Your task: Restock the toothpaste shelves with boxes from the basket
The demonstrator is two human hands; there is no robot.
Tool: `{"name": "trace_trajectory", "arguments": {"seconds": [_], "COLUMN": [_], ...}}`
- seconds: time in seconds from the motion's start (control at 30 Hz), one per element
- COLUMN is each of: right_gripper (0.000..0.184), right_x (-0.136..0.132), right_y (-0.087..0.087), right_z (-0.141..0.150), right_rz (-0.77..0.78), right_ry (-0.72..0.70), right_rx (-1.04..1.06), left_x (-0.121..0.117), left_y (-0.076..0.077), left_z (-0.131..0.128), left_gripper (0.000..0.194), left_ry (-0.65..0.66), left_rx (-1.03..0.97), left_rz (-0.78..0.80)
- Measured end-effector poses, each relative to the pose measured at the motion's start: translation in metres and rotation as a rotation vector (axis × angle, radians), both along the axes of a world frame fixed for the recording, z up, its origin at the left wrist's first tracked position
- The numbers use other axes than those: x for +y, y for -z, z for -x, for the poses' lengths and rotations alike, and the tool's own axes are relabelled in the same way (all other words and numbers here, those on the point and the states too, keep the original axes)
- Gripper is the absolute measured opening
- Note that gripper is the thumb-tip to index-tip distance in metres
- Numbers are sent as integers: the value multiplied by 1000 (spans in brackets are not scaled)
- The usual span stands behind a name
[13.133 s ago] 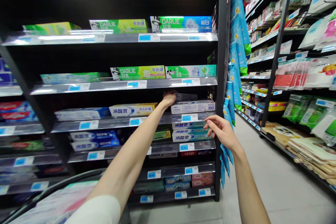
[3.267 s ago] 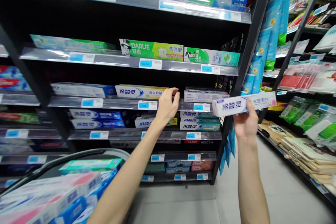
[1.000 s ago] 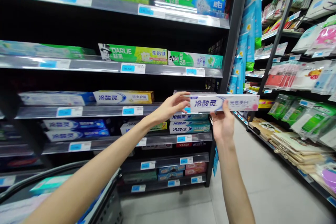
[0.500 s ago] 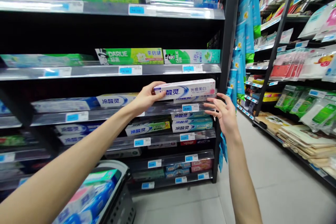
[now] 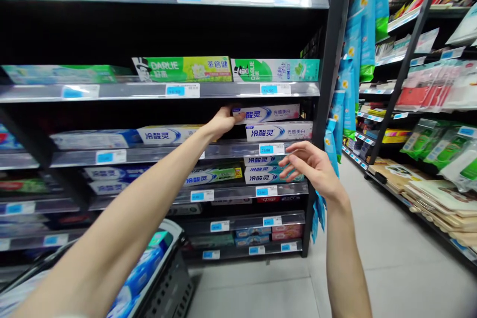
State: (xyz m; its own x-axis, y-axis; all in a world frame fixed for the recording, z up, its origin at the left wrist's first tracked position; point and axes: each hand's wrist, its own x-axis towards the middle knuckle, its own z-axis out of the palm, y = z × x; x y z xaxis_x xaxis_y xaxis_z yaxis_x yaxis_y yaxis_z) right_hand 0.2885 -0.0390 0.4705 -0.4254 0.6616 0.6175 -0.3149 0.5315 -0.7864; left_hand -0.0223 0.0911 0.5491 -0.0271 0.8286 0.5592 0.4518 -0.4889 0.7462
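The left hand [image 5: 224, 122] pinches the left end of a slim white toothpaste carton with blue and purple print [image 5: 274, 113], thumb across its front; the fingers behind are lost in shadow, so their exact placing is hard to tell. The carton is held level above a matching white carton [image 5: 279, 131] on the dark shelf with a clear plastic front rail [image 5: 231, 150]. The step in hand looks like handling at the shelf, and moving the carton calls for a steady, level wrist under the shelf above. The right hand [image 5: 313, 166] is empty, fingers loosely curled before the teal-and-white cartons [image 5: 257, 175] (a relaxed pose, by the look of it).

The cartons are crisp-edged, smooth card, probably easily dented by a hard pinch. Lower left, a grey plastic basket with a perforated side [image 5: 175, 285] holds glossy blue packs [image 5: 139, 276].
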Motion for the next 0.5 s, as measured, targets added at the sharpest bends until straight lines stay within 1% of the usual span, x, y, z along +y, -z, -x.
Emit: {"name": "trace_trajectory", "arguments": {"seconds": [0.13, 0.23, 0.33, 0.5], "right_gripper": [24, 22, 20, 19], "right_x": [2, -2, -8, -10], "right_y": [2, 0, -3, -4], "right_z": [1, 0, -3, -6], "right_rz": [7, 6, -5, -34], "right_ry": [10, 32, 17, -27], "right_rx": [18, 31, 24, 28], "left_x": [10, 17, 21, 23], "left_y": [-1, 0, 5, 7], "left_z": [-8, -15, -17, -9], "left_gripper": [55, 53, 54, 54], "left_ry": [75, 51, 31, 168], "left_rx": [-8, 3, -20, -89], "left_rz": [65, 56, 51, 112]}}
